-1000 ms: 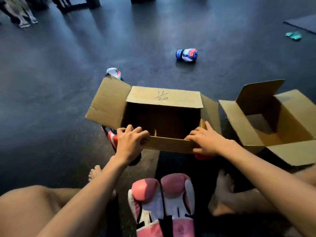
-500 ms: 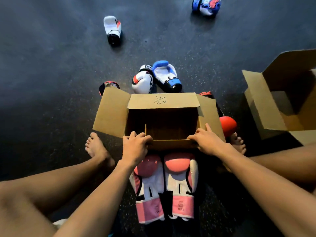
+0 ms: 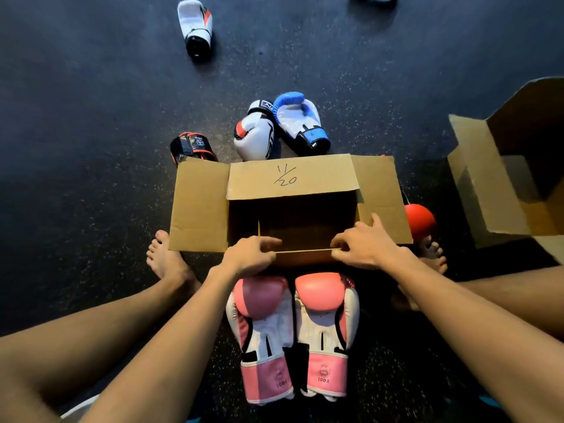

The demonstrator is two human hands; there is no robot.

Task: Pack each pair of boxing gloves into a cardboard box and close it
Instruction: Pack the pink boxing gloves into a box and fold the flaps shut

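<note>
An open cardboard box (image 3: pixel 198 206) marked "11/20" sits on the dark floor between my legs, its inside looking empty. My left hand (image 3: pixel 248 257) and my right hand (image 3: pixel 363 245) both grip the near flap at the box's front edge. A pair of pink and white boxing gloves (image 3: pixel 294 334) lies side by side just in front of the box, close to me. Beyond the box lie a white glove (image 3: pixel 254 134), a blue and white glove (image 3: pixel 300 122) and a black and red glove (image 3: pixel 192 146).
A second open cardboard box (image 3: pixel 503 178) stands at the right. A red glove (image 3: pixel 419 221) peeks out between the two boxes, by my right foot. Another white glove (image 3: pixel 195 25) lies far back on the floor. My bare legs flank the box.
The view has tilted downward and the box sits closer to me. Gloves behind the box have come into sight. Both hands keep their hold on the near flap.
</note>
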